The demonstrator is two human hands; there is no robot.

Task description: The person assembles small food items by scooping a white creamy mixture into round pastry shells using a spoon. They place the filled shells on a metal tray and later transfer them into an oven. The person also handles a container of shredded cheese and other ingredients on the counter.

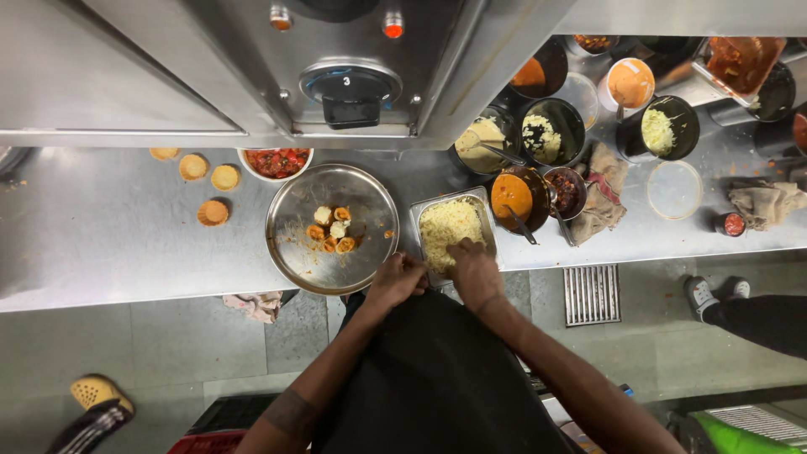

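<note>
A rectangular steel tray full of shredded pale cheese sits at the counter's near edge. My right hand reaches into its near end, fingers curled down in the shreds. My left hand hovers just left of the tray's near corner, fingers bunched together; I cannot tell if it holds shreds. Left of the tray lies a round steel plate with several small filled pastry cups clustered at its middle.
Empty tart shells and a bowl of chopped tomato lie at the left. Several bowls and tubs of sauces and fillings crowd the right, with cloths. Machine above. Other people's feet stand on the floor.
</note>
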